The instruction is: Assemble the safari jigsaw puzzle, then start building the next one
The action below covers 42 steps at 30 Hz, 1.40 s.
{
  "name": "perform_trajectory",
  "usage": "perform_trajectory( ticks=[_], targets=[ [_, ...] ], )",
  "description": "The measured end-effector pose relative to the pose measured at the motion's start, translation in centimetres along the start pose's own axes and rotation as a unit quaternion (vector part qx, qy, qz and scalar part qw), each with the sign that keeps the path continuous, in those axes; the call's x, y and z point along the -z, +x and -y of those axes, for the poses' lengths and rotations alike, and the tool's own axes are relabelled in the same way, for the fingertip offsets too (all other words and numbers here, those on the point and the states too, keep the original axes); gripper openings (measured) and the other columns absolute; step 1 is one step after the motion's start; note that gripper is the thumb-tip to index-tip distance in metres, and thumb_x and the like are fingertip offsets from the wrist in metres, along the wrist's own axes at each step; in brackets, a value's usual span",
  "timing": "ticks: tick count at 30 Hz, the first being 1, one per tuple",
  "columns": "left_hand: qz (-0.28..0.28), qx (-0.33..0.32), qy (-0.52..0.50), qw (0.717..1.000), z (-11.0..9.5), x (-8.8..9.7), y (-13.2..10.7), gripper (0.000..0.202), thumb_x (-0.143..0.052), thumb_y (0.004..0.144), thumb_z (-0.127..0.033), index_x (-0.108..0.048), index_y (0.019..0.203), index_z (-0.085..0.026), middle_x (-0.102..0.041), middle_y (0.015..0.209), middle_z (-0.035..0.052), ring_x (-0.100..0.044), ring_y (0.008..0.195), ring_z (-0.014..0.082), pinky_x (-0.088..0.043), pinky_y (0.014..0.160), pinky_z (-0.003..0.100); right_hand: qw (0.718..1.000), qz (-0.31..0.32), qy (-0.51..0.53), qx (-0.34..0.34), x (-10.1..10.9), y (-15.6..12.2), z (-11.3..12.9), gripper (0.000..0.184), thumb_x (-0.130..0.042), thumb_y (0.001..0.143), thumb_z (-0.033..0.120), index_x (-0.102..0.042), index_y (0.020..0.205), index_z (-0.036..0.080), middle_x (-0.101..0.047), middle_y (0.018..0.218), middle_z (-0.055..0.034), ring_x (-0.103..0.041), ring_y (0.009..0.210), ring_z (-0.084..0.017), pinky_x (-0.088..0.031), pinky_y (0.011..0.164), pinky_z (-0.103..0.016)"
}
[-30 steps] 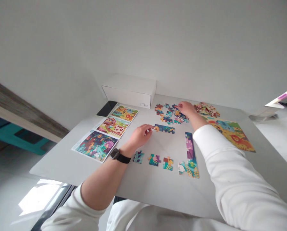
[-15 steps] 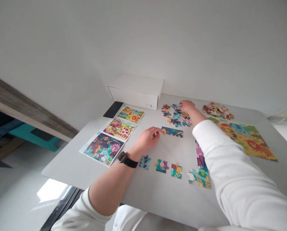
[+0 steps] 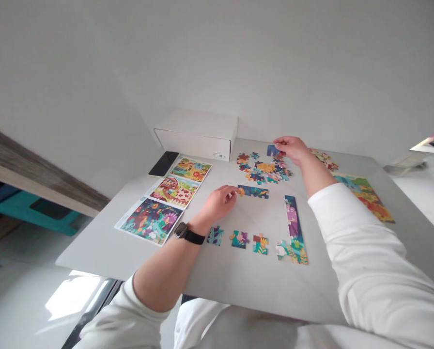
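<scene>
My left hand (image 3: 219,202), with a black watch on the wrist, pinches the left end of a short joined strip of dark blue puzzle pieces (image 3: 255,191) lying on the table. My right hand (image 3: 292,147) is lifted over the loose pile of puzzle pieces (image 3: 264,168) and holds one dark blue piece (image 3: 272,150) between its fingertips. A joined column of purple and green pieces (image 3: 293,230) lies in front of my right arm. Three single pieces (image 3: 239,238) lie in a row near the front.
Three picture cards (image 3: 169,192) lie in a row at the left beside a black phone (image 3: 163,163). A white box (image 3: 198,132) stands against the wall. A finished puzzle (image 3: 365,196) and another heap of pieces (image 3: 324,159) lie at the right. The grey table (image 3: 239,286) stands in a corner.
My right hand has risen from the loose pile with a dark blue piece in its fingers. My left hand has stayed on the end of the blue strip. The camera has shifted slightly.
</scene>
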<state>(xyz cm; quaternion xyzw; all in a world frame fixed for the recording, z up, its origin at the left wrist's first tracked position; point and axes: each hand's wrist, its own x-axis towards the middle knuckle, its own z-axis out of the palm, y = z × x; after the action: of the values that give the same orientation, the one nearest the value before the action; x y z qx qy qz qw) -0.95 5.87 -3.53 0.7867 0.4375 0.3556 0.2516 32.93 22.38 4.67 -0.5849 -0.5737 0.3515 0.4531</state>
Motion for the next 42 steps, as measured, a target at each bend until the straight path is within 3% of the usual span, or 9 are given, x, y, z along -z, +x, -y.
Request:
perform_trajectory(
  ticks=[5, 11, 16, 21, 25, 28, 32, 37, 42],
  targets=[
    [0.003, -0.013, 0.005, 1.0, -0.2, 0.0, 0.0, 0.026, -0.058, 0.101, -0.023, -0.079, 0.116, -0.021, -0.079, 0.106, 0.0067, -0.068, 0.077, 0.0155, -0.055, 0.077, 0.029, 0.989, 0.035, 0.132, -0.049, 2.6, -8.4, 0.4, 0.03, -0.099, 0.076, 0.022, -0.078, 0.096, 0.02, -0.077, 0.088, -0.0039, -0.073, 0.077, -0.016, -0.068, 0.079, -0.035],
    [-0.018, -0.024, -0.003, 1.0, -0.8, 0.3, -0.3, 0.027, -0.06, 0.1, -0.029, -0.08, 0.117, -0.021, -0.08, 0.107, 0.0071, -0.068, 0.079, 0.0162, -0.054, 0.077, 0.03, 0.977, 0.039, 0.196, -0.079, 4.5, -19.8, -0.2, 0.034, -0.102, 0.069, 0.026, -0.077, 0.092, 0.021, -0.078, 0.091, -0.0032, -0.073, 0.081, -0.016, -0.068, 0.083, -0.034],
    [-0.064, -0.007, -0.06, 0.996, -2.3, 1.3, -0.4, 0.029, -0.064, 0.097, -0.035, -0.08, 0.117, -0.021, -0.078, 0.103, 0.0071, -0.067, 0.081, 0.0165, -0.054, 0.076, 0.029, 0.964, -0.018, 0.26, -0.049, 4.8, -25.4, -0.4, 0.034, -0.098, 0.069, 0.034, -0.074, 0.092, 0.025, -0.078, 0.092, -0.0005, -0.071, 0.082, -0.016, -0.066, 0.081, -0.033],
    [-0.096, 0.04, -0.196, 0.975, -5.7, 2.3, -0.4, 0.033, -0.068, 0.093, -0.038, -0.077, 0.119, -0.019, -0.076, 0.098, 0.0061, -0.065, 0.077, 0.0151, -0.05, 0.067, 0.026, 0.939, -0.108, 0.317, -0.079, 3.6, -25.8, -2.3, 0.034, -0.092, 0.067, 0.031, -0.066, 0.088, 0.026, -0.073, 0.081, 0.0041, -0.068, 0.072, -0.013, -0.062, 0.071, -0.027],
    [-0.083, 0.068, -0.279, 0.954, -7.6, 0.9, -0.5, 0.034, -0.07, 0.092, -0.039, -0.076, 0.119, -0.02, -0.077, 0.098, 0.0054, -0.065, 0.076, 0.014, -0.049, 0.064, 0.024, 0.933, -0.121, 0.319, -0.112, 2.1, -25.3, -3.9, 0.033, -0.089, 0.066, 0.028, -0.066, 0.09, 0.026, -0.072, 0.079, 0.005, -0.066, 0.067, -0.012, -0.059, 0.064, -0.025],
    [-0.072, 0.098, -0.301, 0.946, -7.5, -1.3, -0.9, 0.033, -0.07, 0.091, -0.041, -0.075, 0.116, -0.02, -0.076, 0.094, 0.0045, -0.064, 0.073, 0.0131, -0.048, 0.062, 0.024, 0.936, -0.109, 0.311, -0.121, 1.2, -25.5, -4.6, 0.032, -0.089, 0.067, 0.03, -0.066, 0.09, 0.025, -0.07, 0.075, 0.0055, -0.063, 0.062, -0.011, -0.056, 0.061, -0.024],
    [-0.032, 0.106, -0.26, 0.959, -6.5, -3.4, -1.9, 0.03, -0.072, 0.089, -0.038, -0.077, 0.111, -0.019, -0.075, 0.09, 0.0041, -0.061, 0.072, 0.0128, -0.045, 0.06, 0.023, 0.937, -0.099, 0.31, -0.126, 0.6, -25.8, -4.8, 0.034, -0.089, 0.065, 0.031, -0.068, 0.09, 0.025, -0.069, 0.072, 0.0053, -0.062, 0.061, -0.011, -0.054, 0.056, -0.022],
    [0.01, 0.11, -0.281, 0.953, -6.5, -4.1, -2.6, 0.032, -0.074, 0.089, -0.039, -0.077, 0.112, -0.018, -0.074, 0.089, 0.0043, -0.06, 0.07, 0.0124, -0.044, 0.058, 0.023, 0.94, -0.102, 0.305, -0.116, 0.8, -26.0, -4.8, 0.035, -0.091, 0.064, 0.032, -0.069, 0.091, 0.025, -0.068, 0.072, 0.0053, -0.061, 0.061, -0.011, -0.053, 0.054, -0.021],
    [0.011, 0.115, -0.309, 0.944, -6.7, -4.0, -2.6, 0.032, -0.076, 0.089, -0.04, -0.077, 0.112, -0.018, -0.075, 0.091, 0.0049, -0.062, 0.07, 0.0121, -0.046, 0.059, 0.023, 0.94, -0.084, 0.314, -0.105, 1.0, -26.1, -4.7, 0.039, -0.093, 0.064, 0.035, -0.067, 0.09, 0.026, -0.07, 0.074, 0.0046, -0.064, 0.064, -0.012, -0.055, 0.057, -0.023]
  ],
)
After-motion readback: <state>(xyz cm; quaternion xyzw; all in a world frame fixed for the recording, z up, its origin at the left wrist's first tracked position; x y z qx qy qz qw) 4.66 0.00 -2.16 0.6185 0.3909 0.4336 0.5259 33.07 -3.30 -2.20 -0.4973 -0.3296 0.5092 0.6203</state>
